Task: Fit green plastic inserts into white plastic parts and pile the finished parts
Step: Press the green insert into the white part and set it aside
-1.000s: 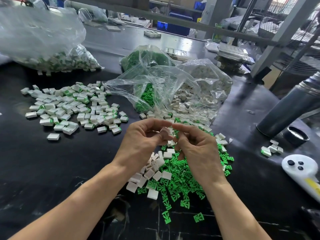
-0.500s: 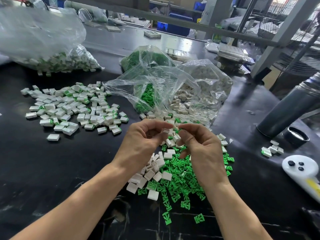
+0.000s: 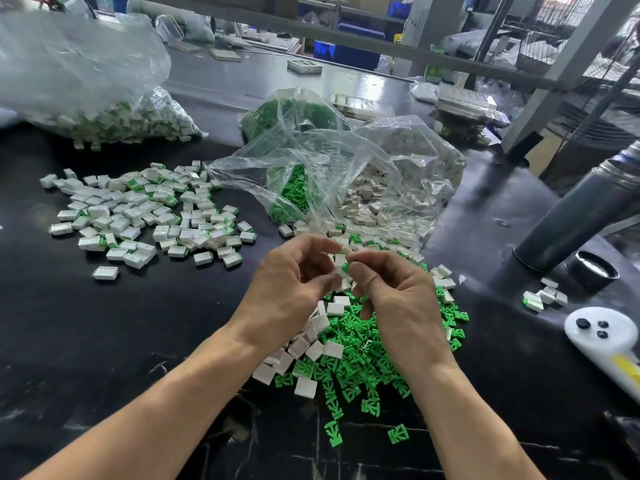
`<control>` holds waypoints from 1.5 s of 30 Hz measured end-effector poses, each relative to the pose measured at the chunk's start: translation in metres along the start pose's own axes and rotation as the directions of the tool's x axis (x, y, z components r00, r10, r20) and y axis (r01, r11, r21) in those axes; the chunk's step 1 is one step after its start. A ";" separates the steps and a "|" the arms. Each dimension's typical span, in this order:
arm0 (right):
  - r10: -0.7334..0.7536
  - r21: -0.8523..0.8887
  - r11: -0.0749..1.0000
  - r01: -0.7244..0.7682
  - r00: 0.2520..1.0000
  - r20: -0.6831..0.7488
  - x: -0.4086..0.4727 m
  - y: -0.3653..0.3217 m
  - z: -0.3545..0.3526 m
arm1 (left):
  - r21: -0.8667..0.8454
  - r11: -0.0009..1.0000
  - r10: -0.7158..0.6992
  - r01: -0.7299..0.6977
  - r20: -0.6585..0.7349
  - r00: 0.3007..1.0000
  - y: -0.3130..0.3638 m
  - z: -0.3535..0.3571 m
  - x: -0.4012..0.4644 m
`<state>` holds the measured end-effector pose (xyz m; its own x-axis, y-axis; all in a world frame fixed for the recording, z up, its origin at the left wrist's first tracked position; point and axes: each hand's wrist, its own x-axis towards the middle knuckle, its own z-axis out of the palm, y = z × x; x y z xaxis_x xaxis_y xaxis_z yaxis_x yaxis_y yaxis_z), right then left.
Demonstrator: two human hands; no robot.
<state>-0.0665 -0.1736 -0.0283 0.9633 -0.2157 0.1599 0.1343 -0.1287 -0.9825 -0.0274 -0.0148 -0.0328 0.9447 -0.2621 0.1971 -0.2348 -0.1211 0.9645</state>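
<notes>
Head view, over a dark tabletop: we see a person's two bare hands meeting above the middle of it. The left hand pinches a white part between thumb and curled fingers, while the right hand pinches a green insert against that part, its fingers curled inward. Whether the insert is fully seated we cannot tell.

Directly beneath the hands, toward the near edge, lies a loose heap of green inserts mixed with empty white parts. Toward the left edge spreads the pile of finished parts, white with green showing. Behind the hands, an open clear bag spills green and white pieces onto the tabletop; a second clear bag of assembled pieces sits at the far left corner. Near the right edge stand a dark cylinder, a small cluster of parts and a white controller.
</notes>
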 end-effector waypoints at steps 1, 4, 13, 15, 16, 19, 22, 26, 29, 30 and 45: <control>-0.001 -0.012 1.000 0.001 1.000 -0.002 0.000 0.000 0.000 | 0.011 1.000 0.002 -0.002 -0.005 1.000 0.000 0.000 0.000; -0.003 -0.046 0.999 0.003 1.000 -0.004 0.000 0.002 0.001 | 0.028 1.000 0.002 -0.001 -0.015 1.000 -0.001 -0.001 0.000; -0.010 -0.080 0.997 0.011 1.000 0.013 0.000 0.005 0.002 | -0.085 0.994 -0.067 0.066 -0.013 0.998 -0.001 -0.004 0.000; -0.019 -0.089 0.996 0.020 1.000 0.017 0.000 0.006 0.003 | -0.088 0.993 -0.074 0.074 0.000 0.997 -0.001 -0.004 0.000; -0.023 -0.091 0.996 0.024 1.000 0.015 -0.001 0.005 0.003 | -0.090 0.994 -0.068 0.069 0.005 0.998 -0.001 -0.004 0.000; -0.041 -0.131 0.991 0.041 0.999 -0.002 -0.001 0.006 0.002 | -0.091 0.995 -0.040 0.040 0.009 0.999 0.001 -0.004 -0.001; -0.065 -0.187 0.981 0.060 0.998 -0.019 -0.003 0.006 0.005 | -0.056 0.998 -0.018 0.017 -0.009 1.000 0.001 -0.003 -0.002; -0.092 -0.248 0.966 0.077 0.994 -0.050 -0.005 0.006 0.011 | 0.011 1.000 0.003 -0.002 -0.049 0.999 -0.002 -0.001 -0.002; -0.100 -0.259 0.962 0.080 0.993 -0.066 -0.007 0.005 0.014 | 0.066 0.997 0.032 -0.028 -0.066 0.997 -0.004 -0.001 -0.002; -0.104 -0.269 0.960 0.082 0.992 -0.069 -0.007 0.004 0.015 | 0.078 0.996 0.040 -0.035 -0.069 0.997 -0.004 -0.001 -0.002; -0.105 -0.311 0.947 0.082 0.993 -0.060 -0.010 -0.002 0.019 | 0.139 0.988 0.071 -0.064 -0.044 0.997 -0.003 -0.007 -0.001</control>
<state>-0.0718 -0.1527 -0.0293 0.9280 -0.2587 0.2680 0.1335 -0.4409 -0.8876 -0.0255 -0.0073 -0.0343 0.9348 -0.2277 0.2726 -0.3247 -0.2364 0.9158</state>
